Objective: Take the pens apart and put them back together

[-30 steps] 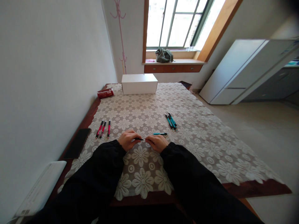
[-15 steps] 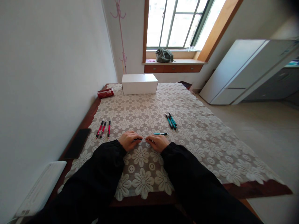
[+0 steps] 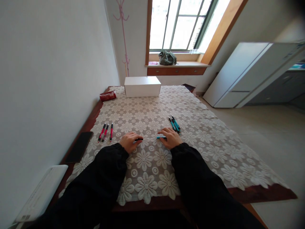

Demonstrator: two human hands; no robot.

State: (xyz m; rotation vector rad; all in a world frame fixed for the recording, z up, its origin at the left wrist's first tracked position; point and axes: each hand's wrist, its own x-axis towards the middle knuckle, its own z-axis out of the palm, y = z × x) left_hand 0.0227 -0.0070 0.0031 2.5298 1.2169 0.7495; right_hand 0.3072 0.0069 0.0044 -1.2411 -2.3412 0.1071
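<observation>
Head view shows both hands low on a lace cloth (image 3: pixel 202 143) over a table (image 3: pixel 262 192), with a pen in pieces between them. Left hand (image 3: pixel 128 142) pinches the black grip section (image 3: pixel 138 139), fingers closed on it; from that piece a thin refill (image 3: pixel 150 138) runs right towards the teal barrel (image 3: pixel 161 137), which the right hand (image 3: pixel 170 137) covers with its fingers curled over it, though whether they truly clamp it I cannot tell. Just beyond the right hand lie three teal pens (image 3: pixel 175 124), close together; well to the left lie three red pens (image 3: pixel 105 131), with a dark phone (image 3: pixel 79 147) beside them at the table edge. Farther back stand a white box (image 3: pixel 142 86) and a red packet (image 3: pixel 108 95). As a judgement, the pen parts are light, stiff and smooth, so they may roll or slip; the refill looks thin and would bend easily, so hold is best taken on the rubbery grip and the barrel, not on the refill
</observation>
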